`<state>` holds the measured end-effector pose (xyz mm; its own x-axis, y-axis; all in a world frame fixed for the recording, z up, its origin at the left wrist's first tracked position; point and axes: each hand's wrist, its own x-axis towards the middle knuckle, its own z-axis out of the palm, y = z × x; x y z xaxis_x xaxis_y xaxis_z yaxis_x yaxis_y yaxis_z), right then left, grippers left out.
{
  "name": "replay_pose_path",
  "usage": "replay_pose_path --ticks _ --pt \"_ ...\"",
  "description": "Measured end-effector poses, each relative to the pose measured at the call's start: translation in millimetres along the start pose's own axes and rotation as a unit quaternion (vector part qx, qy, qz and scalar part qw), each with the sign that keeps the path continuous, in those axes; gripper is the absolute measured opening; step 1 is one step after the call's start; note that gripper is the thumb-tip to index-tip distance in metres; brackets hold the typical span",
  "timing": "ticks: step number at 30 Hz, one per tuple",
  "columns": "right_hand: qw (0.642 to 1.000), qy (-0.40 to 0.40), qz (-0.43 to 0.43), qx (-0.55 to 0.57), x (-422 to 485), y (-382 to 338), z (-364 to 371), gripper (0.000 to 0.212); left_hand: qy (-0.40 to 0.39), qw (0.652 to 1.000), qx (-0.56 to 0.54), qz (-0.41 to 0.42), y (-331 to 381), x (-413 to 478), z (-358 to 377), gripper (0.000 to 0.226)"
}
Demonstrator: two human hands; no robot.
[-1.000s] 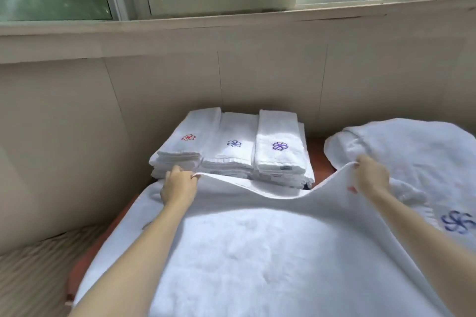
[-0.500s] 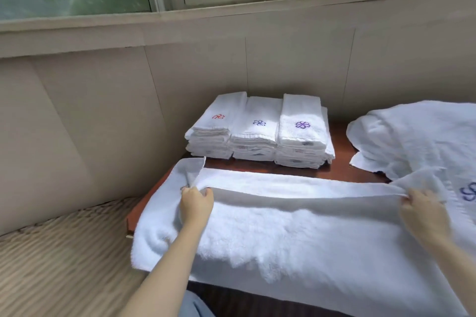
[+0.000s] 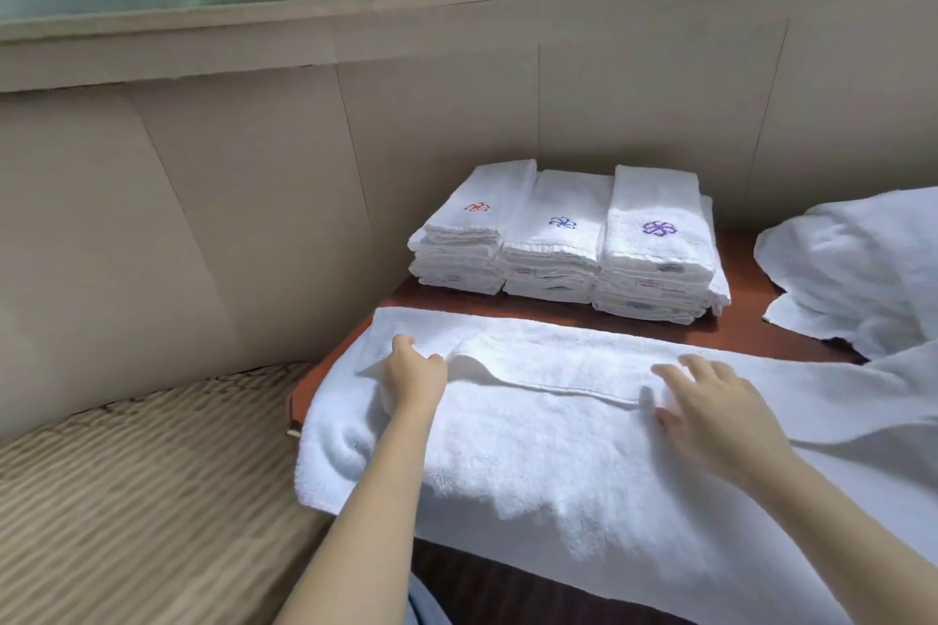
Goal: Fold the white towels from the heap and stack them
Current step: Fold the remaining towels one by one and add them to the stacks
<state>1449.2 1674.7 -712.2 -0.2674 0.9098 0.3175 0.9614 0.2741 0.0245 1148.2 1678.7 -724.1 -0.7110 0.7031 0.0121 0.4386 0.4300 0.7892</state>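
Note:
A large white towel [image 3: 533,452] lies folded lengthwise across the front of the reddish-brown table [image 3: 792,335]. My left hand [image 3: 413,378] pinches the folded edge near the towel's left end. My right hand [image 3: 710,409] rests flat with fingers spread on the towel's upper layer, right of centre. Behind the towel stand three stacks of folded white towels [image 3: 563,244] with red, blue and purple flower emblems on top. The heap of unfolded white towels [image 3: 858,269] lies at the right.
A beige panelled wall [image 3: 254,168] runs behind the table, with a window above. A woven beige seat [image 3: 137,487] lies to the left, lower than the table. The towel's front edge hangs over the table's near edge.
Both hands brought the towel's far edge toward me and laid it down, folding the towel lengthwise. My right hand has let go and now lies flat, further left than before.

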Motion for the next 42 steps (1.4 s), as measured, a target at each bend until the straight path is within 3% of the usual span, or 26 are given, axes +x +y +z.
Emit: replay_pose_path --ticks 4,7,9,13,16,20,22,25,32,36,42 --pt "0.998 -0.019 -0.044 -0.036 10 -22 9 0.005 0.049 0.998 -0.035 -0.012 -3 11 -3 0.051" --pt "0.995 0.065 -0.072 0.007 19 -19 9 0.033 0.104 0.994 -0.026 0.021 -5 15 -7 0.054" --pt "0.991 0.107 -0.083 0.014 20 -20 11 0.035 0.103 0.994 -0.007 0.035 -9 19 -9 0.060" --pt "0.991 -0.002 -0.130 -0.010 17 -31 13 0.017 0.095 0.995 -0.008 0.042 -17 28 -13 0.076" --pt "0.988 -0.066 -0.139 -0.007 14 -28 12 0.020 0.088 0.994 -0.032 0.049 -21 33 -15 0.084" --pt "0.983 0.019 -0.167 0.080 10 -31 -1 0.015 0.083 0.995 -0.030 0.049 -23 30 -21 0.086" --pt "0.985 -0.011 -0.165 0.043 6 -33 0 0.014 0.091 0.995 0.032 0.009 -25 28 -25 0.079" --pt "0.983 -0.064 -0.167 0.042 1 -25 13 0.032 0.092 0.980 0.164 -0.061 -26 23 -29 0.066" --pt "0.981 -0.076 -0.177 0.029 -5 -7 11 0.035 0.061 0.945 0.311 -0.080 -16 12 -31 0.068" --pt "0.989 -0.088 -0.120 -0.006 -9 14 7 0.040 0.026 0.944 0.323 0.059 0 4 -21 0.056" --pt "0.992 -0.105 0.036 -0.057 -15 66 -4 0.030 -0.181 0.893 0.294 0.289 54 -48 44 0.044"
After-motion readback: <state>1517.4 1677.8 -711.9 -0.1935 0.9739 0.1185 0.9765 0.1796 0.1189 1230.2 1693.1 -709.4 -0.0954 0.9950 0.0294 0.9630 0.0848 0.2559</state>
